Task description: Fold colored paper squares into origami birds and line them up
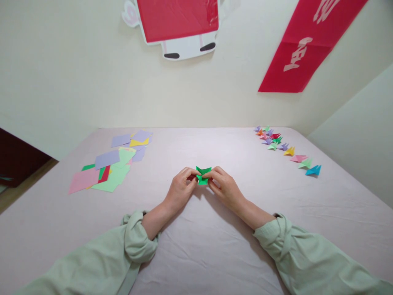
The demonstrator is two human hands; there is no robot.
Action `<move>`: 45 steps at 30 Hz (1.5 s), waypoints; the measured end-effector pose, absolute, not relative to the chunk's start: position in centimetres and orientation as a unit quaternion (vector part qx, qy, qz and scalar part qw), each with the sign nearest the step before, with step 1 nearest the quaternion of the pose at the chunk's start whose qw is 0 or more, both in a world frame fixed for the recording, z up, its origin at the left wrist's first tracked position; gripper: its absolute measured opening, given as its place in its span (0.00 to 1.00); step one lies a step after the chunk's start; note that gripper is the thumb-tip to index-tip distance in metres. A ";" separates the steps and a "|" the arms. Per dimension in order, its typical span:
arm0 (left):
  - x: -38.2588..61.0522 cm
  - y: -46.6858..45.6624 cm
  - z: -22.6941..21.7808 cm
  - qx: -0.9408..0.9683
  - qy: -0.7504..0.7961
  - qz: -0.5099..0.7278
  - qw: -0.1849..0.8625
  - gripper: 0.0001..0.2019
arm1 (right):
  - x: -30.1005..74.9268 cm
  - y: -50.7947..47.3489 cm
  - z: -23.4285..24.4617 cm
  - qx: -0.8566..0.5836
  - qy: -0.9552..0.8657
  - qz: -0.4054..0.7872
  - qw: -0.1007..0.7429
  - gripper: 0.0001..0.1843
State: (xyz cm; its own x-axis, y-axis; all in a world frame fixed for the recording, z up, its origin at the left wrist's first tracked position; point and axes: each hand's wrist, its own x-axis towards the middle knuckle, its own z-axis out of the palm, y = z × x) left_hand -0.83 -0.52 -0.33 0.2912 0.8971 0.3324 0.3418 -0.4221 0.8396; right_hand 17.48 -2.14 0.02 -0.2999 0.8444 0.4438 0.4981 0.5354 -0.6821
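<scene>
A small piece of green origami paper (203, 180), partly folded with its flaps spread, is held between my two hands above the middle of the table. My left hand (182, 186) pinches its left side between thumb and fingers. On the right side, my right hand (225, 186) grips it the same way, its index finger reaching in over the paper's centre. The fingertips cover both side edges of the paper. Both hands are closed on it, close together.
Loose coloured paper sheets (107, 159) lie overlapping on the left of the table (190, 254). Several folded paper figures (290, 151) run in a line along the right side. Behind the table rises a wall (196, 94) with a red banner (297, 53) and a cartoon decoration (181, 20).
</scene>
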 end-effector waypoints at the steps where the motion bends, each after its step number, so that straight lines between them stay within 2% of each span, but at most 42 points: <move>1: -0.9 -0.5 -0.4 0.729 0.425 0.421 0.333 0.09 | 17.5 -2.1 0.0 -0.436 -0.775 0.211 0.406 0.13; 8: -0.8 -0.3 -0.9 0.697 0.424 0.435 0.381 0.07 | 17.6 -2.0 -0.5 -0.451 -0.758 0.202 0.426 0.14; 16: -0.8 -0.3 -1.0 0.690 0.425 0.441 0.386 0.05 | 17.6 -2.1 -0.5 -0.451 -0.753 0.223 0.425 0.13; 27: -0.2 -0.7 -0.3 0.666 0.416 0.429 0.447 0.07 | 17.4 -2.1 -0.3 -0.447 -0.729 0.246 0.457 0.12; 32: -0.3 -0.6 -0.4 0.686 0.417 0.416 0.427 0.11 | 17.4 -2.1 -0.5 -0.458 -0.713 0.264 0.460 0.11; 38: -0.6 -0.4 -0.9 0.694 0.417 0.428 0.403 0.07 | 17.3 -2.1 -0.5 -0.465 -0.687 0.307 0.467 0.10; 45: -0.4 -0.3 -0.6 0.713 0.420 0.422 0.370 0.08 | 17.4 -2.1 -0.4 -0.463 -0.713 0.263 0.457 0.11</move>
